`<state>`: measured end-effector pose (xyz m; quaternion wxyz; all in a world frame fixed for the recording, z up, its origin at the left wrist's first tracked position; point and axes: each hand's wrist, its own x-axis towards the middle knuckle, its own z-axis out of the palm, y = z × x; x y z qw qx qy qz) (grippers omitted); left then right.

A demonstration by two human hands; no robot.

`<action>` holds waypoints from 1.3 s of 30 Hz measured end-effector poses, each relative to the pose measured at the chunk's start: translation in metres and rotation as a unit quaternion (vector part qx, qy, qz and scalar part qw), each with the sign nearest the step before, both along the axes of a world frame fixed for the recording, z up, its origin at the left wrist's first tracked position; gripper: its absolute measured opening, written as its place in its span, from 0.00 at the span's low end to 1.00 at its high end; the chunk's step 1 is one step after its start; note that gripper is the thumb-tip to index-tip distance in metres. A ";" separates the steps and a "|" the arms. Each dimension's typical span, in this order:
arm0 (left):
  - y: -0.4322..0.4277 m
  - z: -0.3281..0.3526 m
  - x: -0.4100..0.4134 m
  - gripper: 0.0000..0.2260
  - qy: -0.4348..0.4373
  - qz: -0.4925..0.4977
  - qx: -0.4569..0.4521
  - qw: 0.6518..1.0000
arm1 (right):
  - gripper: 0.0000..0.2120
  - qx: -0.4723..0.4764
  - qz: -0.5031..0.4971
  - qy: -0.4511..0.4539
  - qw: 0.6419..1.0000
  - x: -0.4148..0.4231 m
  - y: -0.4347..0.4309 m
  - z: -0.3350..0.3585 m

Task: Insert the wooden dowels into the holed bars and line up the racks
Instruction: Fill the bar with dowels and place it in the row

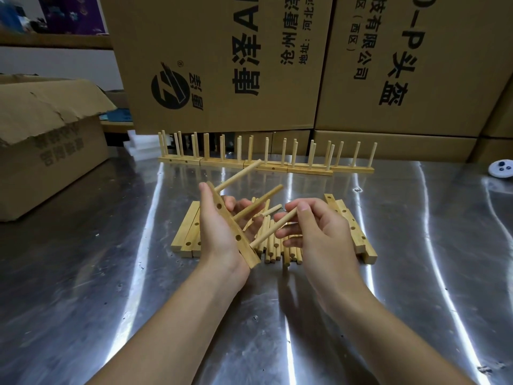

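Observation:
My left hand [219,232] grips a holed wooden bar [244,247], held on edge above the table. Two dowels [259,201] stick out of the bar, pointing up and to the right. My right hand [313,232] pinches another dowel [273,227], whose lower end meets the bar near its bottom hole. Under my hands lies a heap of loose dowels [270,245]. Spare holed bars lie to the left [188,234] and to the right [349,226] of that heap. Several finished racks [266,155] with upright dowels stand in a row at the back.
Big cardboard boxes [249,65] form a wall right behind the rack row. An open torn box [41,140] sits at the left. A small white round object [501,168] lies at the far right on the shiny metal table [416,245].

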<state>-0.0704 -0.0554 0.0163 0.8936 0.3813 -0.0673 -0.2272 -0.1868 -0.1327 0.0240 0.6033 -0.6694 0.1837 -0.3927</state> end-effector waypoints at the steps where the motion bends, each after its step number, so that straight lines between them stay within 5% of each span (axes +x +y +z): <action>1: 0.000 0.001 0.000 0.30 -0.019 0.008 0.003 1.000 | 0.14 0.002 0.000 0.005 1.000 0.000 0.000 0.000; 15: -0.002 -0.001 0.003 0.31 -0.122 0.008 0.063 0.990 | 0.15 0.087 -0.046 -0.013 0.995 0.007 0.012 -0.010; 27: -0.001 0.000 0.003 0.33 -0.081 -0.024 0.073 0.994 | 0.13 0.165 -0.026 -0.032 0.986 0.009 0.014 -0.011; 39: 0.001 0.004 0.003 0.31 -0.022 -0.031 0.031 0.999 | 0.14 0.142 -0.053 -0.061 0.987 0.011 0.017 -0.016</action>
